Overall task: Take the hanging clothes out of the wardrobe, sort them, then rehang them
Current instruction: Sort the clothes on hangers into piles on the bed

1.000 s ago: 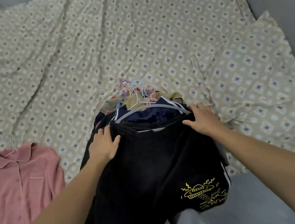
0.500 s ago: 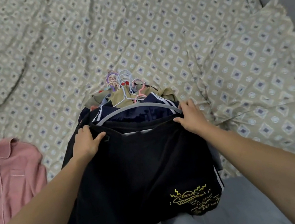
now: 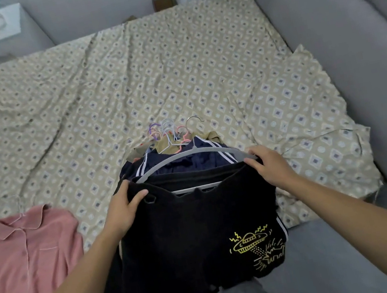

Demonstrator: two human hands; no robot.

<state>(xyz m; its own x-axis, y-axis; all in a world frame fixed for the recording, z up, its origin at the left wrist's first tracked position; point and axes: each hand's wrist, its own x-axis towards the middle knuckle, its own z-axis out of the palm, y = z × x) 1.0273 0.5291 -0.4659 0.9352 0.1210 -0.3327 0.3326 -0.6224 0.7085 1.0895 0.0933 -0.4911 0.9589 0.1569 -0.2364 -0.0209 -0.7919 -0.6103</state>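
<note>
At the left edge of the bed (image 3: 125, 86), near its front corner, a pink shirt (image 3: 25, 256) lies flat with its collar pointing to the far side. I judge it is the first sorted piece, put apart so that it does not mix with the rest.

The left hand (image 3: 123, 210) grips the left end of the waistband of the black shorts (image 3: 190, 237), thumb on top and fingers curled under the cloth. The shorts hang on a grey hanger (image 3: 189, 156) and are on top of a pile of clothes (image 3: 180, 148) at the middle of the front edge of the bed. The hooks of the other hangers (image 3: 166, 130) stick out together behind the pile, toward the far side.

The right hand (image 3: 268, 166) holds the right end of the grey hanger and the waistband together, with the fingers curled over them. Holding both ends probably keeps the shorts spread and level, so they can come off the pile without slipping from the hanger.

At the right edge of the bed lies a pillow (image 3: 312, 125) in the same patterned cloth as the sheet.
</note>
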